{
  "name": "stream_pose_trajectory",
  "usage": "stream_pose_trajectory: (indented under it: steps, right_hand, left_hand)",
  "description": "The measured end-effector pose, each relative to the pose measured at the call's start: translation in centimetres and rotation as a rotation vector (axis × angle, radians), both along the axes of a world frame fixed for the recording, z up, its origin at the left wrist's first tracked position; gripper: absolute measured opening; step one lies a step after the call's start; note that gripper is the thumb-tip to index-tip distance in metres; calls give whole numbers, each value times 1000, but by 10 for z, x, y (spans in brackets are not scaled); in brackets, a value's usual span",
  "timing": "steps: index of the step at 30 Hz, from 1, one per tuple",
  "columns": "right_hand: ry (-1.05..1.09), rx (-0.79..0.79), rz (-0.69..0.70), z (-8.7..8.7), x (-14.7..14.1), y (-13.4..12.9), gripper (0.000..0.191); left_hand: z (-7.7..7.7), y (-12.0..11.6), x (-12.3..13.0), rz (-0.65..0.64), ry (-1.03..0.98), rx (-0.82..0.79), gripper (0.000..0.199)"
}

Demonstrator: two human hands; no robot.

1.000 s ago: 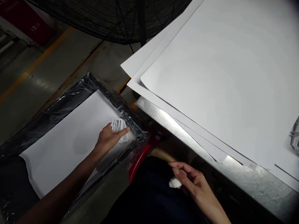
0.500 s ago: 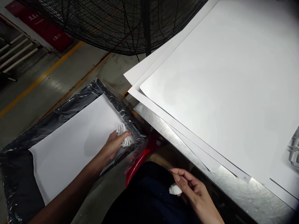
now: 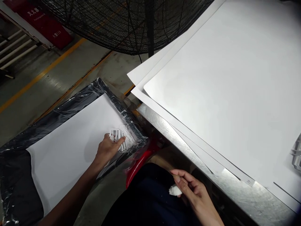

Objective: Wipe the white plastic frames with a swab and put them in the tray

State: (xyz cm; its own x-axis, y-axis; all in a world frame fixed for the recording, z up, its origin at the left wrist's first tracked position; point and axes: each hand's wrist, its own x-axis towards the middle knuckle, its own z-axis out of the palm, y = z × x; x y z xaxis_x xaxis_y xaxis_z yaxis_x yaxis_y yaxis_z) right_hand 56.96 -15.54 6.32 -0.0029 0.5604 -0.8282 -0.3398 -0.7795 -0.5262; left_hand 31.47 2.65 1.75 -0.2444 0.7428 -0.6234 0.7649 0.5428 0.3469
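The left hand [image 3: 107,150] is out in front and lies on a small bunch of white pieces with thin slots [image 3: 119,140]. Its fingers are spread a little and rest on top of the bunch, and it does not look like a tight grip. The pieces are too small to tell just what they are. They sit near one corner of a white sheet [image 3: 68,147], close to where the sheet meets a frame wrapped in black plastic [image 3: 58,116]. So the work in hand right now is at that corner, with the left hand on the pieces. The right hand [image 3: 194,196] is low and near the body, over dark clothes [image 3: 145,197]. Its thumb and fingers are closed in a narrow pinch on a soft white wad [image 3: 175,190], which may be cotton, but I cannot be sure. The two hands are well apart. To the right is a steel worktop [image 3: 164,127] with big white sheets [image 3: 211,94] lying on it, and their edges stick out past its side. A red part [image 3: 138,163] shows just below the worktop's edge. A black mesh fan guard [image 3: 122,25] stands above the frame, and the frame lies on a grey floor [image 3: 94,77] with yellow lines.
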Motion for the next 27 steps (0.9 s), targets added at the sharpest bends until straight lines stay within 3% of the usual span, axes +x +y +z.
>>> stream_pose_trajectory:
  steps: [8,12,20,27]
  right_hand:
    - [5,6,-31,-1,0,-1,48]
    - [-22,-13,-72,2,-1,1,46]
    - [-5,-2,-62,-1,1,-2,45]
    - [2,1,-75,0,0,-2,45]
  left_hand:
    - [-3,-4,0,42,139,-14,81]
    - [-4,-8,-1,102,97,-29,84]
    - [-7,-7,5,158,44,-19,67]
    - [-3,-7,1,217,35,-18,71]
